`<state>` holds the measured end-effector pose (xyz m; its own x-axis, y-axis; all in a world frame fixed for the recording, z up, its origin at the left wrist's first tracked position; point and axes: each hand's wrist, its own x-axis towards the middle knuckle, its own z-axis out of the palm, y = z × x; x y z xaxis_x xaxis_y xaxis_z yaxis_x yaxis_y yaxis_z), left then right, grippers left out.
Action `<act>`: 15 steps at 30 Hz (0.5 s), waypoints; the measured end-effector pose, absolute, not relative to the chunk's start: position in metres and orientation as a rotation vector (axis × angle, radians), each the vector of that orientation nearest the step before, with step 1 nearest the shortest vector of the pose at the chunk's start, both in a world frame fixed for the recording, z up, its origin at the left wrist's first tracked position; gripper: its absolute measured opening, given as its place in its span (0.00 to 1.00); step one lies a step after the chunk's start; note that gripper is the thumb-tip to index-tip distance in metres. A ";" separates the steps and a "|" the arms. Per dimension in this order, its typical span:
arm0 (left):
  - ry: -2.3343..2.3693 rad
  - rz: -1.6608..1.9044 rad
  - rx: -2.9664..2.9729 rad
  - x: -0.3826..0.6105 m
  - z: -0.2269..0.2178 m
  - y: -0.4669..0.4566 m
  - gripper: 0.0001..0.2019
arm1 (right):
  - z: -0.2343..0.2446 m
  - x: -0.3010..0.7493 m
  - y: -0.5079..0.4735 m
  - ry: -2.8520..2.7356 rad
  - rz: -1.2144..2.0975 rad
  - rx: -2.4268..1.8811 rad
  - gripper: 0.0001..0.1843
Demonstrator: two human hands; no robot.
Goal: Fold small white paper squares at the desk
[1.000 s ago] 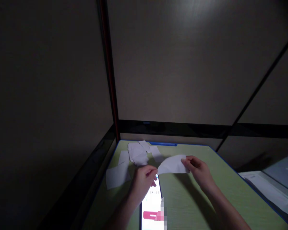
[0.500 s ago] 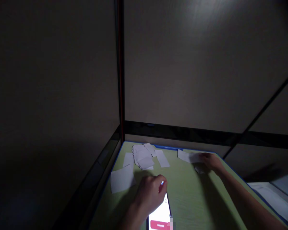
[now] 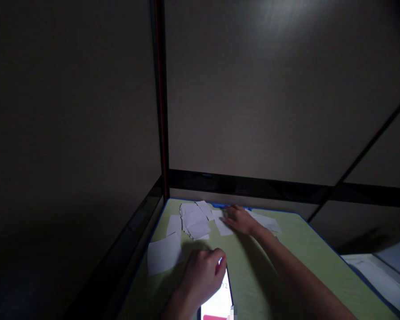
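Observation:
My left hand [image 3: 205,269] is closed over a lit smartphone [image 3: 218,298]; what its curled fingers hold, if anything, is hidden. My right hand [image 3: 240,219] reaches across the table with its fingers stretched out, the tips at a white paper strip [image 3: 222,226]. Left of that strip lies a loose pile of paper pieces [image 3: 195,222], with another narrow slip [image 3: 205,209] at its upper edge. A larger paper sheet [image 3: 164,254] rests nearer, to the left of my left hand. More paper [image 3: 266,221] lies behind my right wrist.
The green table [image 3: 313,258] has a blue edge and stands in a corner against dark panelled walls [image 3: 246,98]. At the lower right, beyond the table edge, is a white bin or box [image 3: 380,278], only partly visible.
My right hand has moved left from the paper at the right side to the strip beside the pile. The paper it was touching now lies flat. My left hand stays closed over the phone.

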<state>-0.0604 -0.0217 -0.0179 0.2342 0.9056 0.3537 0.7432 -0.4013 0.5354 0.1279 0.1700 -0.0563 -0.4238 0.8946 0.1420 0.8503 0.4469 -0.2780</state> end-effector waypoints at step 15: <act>1.569 0.859 2.279 -0.060 -0.023 -0.018 0.11 | -0.058 0.112 0.175 -2.098 0.466 -1.472 0.06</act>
<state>-0.0601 -0.0182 -0.0229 0.2492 0.9111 0.3284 0.7674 -0.3926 0.5069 0.1120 0.1746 -0.0579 -0.2655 0.9378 0.2237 0.7550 0.3465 -0.5567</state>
